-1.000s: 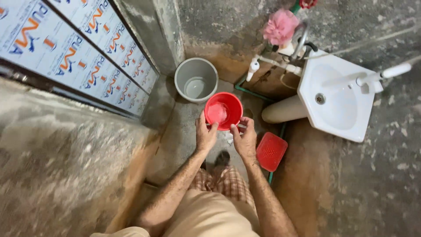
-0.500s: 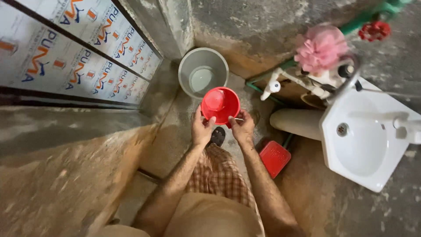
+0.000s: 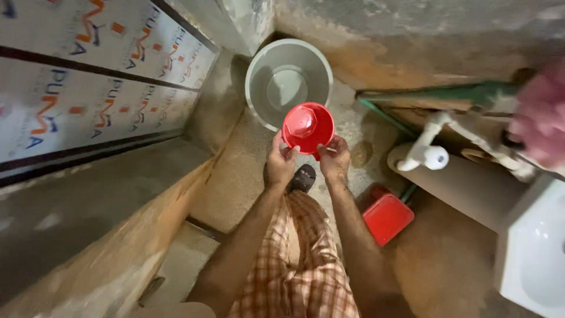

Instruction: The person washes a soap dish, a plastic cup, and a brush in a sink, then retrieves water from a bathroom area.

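Beside the round grey plastic bucket [image 3: 288,82], both hands [image 3: 281,165] [image 3: 335,160] pinch a light, stiff, likely wet-slick red plastic bowl [image 3: 308,126] by its near rim.

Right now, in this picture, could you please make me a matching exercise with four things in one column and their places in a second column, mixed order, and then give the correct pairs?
Things:
1. red bowl
2. grey bucket
3. red square box
4. white tap

Places:
A. on the floor, to the right of the person's legs
B. held by the left hand and the right hand
C. in the corner, just beyond the bowl
D. on a pipe at the right, beside the white sink

Pairs: 1-B, 2-C, 3-A, 4-D
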